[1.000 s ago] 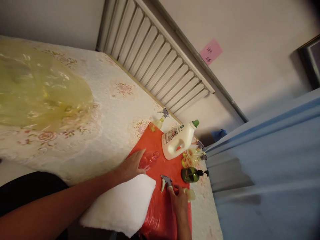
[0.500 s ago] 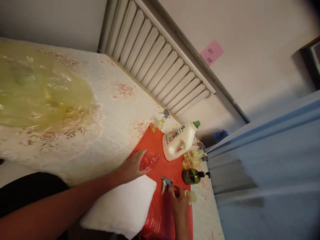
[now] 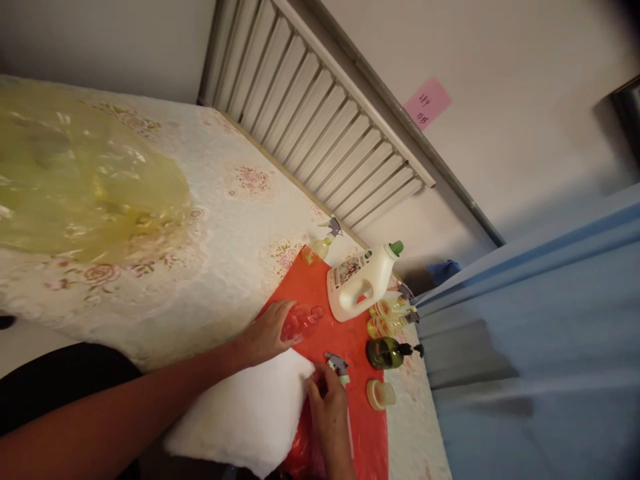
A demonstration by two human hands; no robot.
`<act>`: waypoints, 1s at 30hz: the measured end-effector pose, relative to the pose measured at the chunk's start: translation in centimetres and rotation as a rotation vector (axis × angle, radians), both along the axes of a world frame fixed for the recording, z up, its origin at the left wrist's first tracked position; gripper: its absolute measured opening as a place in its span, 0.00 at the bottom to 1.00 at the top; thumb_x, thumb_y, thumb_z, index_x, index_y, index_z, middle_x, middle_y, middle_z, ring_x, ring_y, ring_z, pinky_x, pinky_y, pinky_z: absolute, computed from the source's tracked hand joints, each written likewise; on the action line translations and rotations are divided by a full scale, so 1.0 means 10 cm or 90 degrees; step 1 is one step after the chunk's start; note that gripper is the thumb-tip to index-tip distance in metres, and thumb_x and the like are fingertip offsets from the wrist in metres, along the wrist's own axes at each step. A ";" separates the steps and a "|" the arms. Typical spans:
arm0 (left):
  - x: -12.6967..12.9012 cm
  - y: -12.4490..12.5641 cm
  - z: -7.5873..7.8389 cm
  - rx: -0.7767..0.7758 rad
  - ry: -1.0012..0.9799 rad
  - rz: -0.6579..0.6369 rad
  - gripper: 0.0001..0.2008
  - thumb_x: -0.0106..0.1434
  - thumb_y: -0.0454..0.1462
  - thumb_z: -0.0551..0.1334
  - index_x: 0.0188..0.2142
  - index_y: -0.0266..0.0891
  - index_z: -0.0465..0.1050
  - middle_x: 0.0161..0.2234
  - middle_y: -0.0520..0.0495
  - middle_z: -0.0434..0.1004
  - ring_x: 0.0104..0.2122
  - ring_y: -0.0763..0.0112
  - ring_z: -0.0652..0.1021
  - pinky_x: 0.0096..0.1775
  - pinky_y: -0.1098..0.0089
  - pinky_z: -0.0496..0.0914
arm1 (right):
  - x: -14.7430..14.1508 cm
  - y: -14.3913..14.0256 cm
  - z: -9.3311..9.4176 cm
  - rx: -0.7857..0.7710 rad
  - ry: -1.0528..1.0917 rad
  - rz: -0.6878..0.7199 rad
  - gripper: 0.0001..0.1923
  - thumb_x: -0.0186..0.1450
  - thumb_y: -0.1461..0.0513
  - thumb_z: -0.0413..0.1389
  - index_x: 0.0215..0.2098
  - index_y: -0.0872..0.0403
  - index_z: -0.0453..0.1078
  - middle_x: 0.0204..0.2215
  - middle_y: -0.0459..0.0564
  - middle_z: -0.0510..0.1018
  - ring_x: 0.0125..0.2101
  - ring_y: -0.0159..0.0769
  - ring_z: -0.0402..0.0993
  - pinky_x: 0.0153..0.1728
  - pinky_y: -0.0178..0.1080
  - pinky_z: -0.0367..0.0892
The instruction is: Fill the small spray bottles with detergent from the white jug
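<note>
Head view: left hand (image 3: 267, 333), fingers curled round the clear bottle (image 3: 301, 324) on the red sheet (image 3: 346, 337) by the near edge of the worktop (image 3: 220, 233), presumably steadying it; right hand (image 3: 327, 395), fingers bunched at the white cloth (image 3: 245, 413) (pinch or mere touch, cannot tell).

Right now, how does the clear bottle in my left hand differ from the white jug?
The clear bottle is see-through, while the white jug is opaque.
The clear bottle is uncapped; the white jug has a green cap.
The clear bottle is smaller and held in your left hand; the larger white jug stands unheld.
Both narrow toward a neck.
</note>
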State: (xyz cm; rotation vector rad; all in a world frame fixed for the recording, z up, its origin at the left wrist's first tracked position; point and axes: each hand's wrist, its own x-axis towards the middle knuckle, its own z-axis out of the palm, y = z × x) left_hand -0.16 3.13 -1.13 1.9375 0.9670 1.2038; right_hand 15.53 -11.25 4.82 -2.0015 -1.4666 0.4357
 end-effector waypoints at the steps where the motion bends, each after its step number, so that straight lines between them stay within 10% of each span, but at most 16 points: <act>1: 0.00 0.00 0.00 -0.004 -0.005 -0.001 0.34 0.57 0.40 0.69 0.61 0.40 0.60 0.56 0.38 0.70 0.57 0.52 0.72 0.60 0.51 0.67 | -0.03 0.00 -0.01 -0.003 -0.002 0.009 0.13 0.63 0.61 0.56 0.45 0.54 0.76 0.30 0.47 0.79 0.30 0.38 0.75 0.33 0.36 0.68; 30: -0.02 -0.01 -0.06 -0.035 -0.021 -0.028 0.41 0.55 0.43 0.71 0.65 0.41 0.58 0.61 0.36 0.68 0.60 0.50 0.71 0.60 0.49 0.67 | -0.05 -0.04 -0.27 0.021 -0.092 0.039 0.16 0.60 0.67 0.56 0.46 0.53 0.76 0.37 0.52 0.81 0.34 0.40 0.77 0.37 0.38 0.71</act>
